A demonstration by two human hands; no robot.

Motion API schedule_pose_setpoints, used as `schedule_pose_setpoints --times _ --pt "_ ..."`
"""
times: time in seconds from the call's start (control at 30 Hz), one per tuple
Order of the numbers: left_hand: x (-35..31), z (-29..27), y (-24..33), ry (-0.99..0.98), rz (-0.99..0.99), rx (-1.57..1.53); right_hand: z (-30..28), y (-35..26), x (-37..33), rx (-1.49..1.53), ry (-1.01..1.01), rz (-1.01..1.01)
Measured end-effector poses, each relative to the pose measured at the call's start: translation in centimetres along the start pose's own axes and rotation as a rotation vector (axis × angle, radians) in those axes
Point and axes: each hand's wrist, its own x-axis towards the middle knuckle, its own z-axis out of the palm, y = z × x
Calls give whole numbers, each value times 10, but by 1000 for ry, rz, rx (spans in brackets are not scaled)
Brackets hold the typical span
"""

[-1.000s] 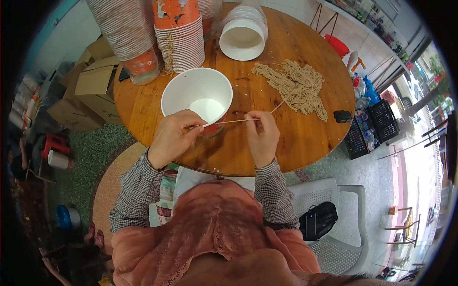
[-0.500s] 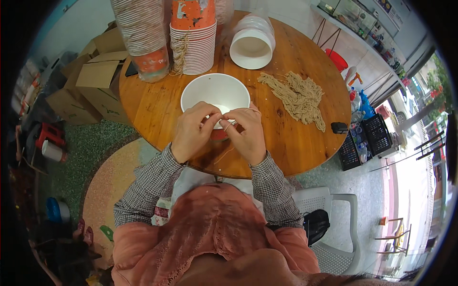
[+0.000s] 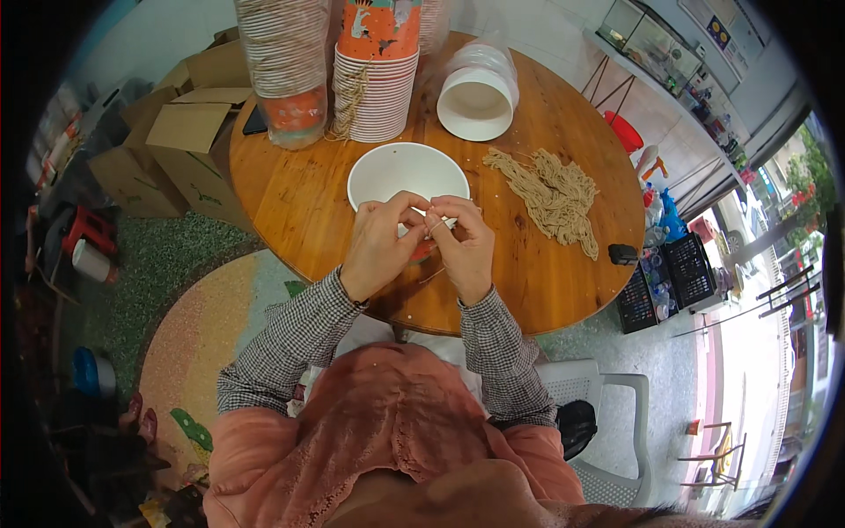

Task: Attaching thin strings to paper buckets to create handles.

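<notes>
A white-lined paper bucket (image 3: 400, 167) with an orange outside stands near the table's front edge. At its near rim my left hand (image 3: 377, 242) and my right hand (image 3: 464, 251) meet, fingertips pinched together. A thin pale string (image 3: 433, 276) runs between the fingertips and trails below my right hand, over the table. The exact grip on it is partly hidden by my fingers. To the right lies a loose heap of tan strings (image 3: 559, 198).
Behind the bucket rise a tall stack of nested orange buckets (image 3: 374, 97) and a plastic-wrapped stack (image 3: 286, 79). Another wrapped stack lies on its side, its white bucket (image 3: 475, 104) facing me. A small black object (image 3: 623, 254) sits at the table's right edge. Cardboard boxes (image 3: 189, 141) stand left.
My hands have lifted slightly from the bucket's near rim, fingertips still together. The whole view has shifted a little, moving the table's things slightly right and down in the picture.
</notes>
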Motion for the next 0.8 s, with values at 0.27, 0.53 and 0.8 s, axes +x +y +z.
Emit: schedule_pose_setpoints --times 0.27,0.53,0.8 --pt "5 -9 -13 -24 -87 -221 -45 -33 7 -352 -282 -206" --pt "17 -5 3 -33 -170 -614 -42 -37 7 -294 -399 -356" --pt "14 1 9 -200 -71 -302 -52 -36 7 -256 -248 -304"
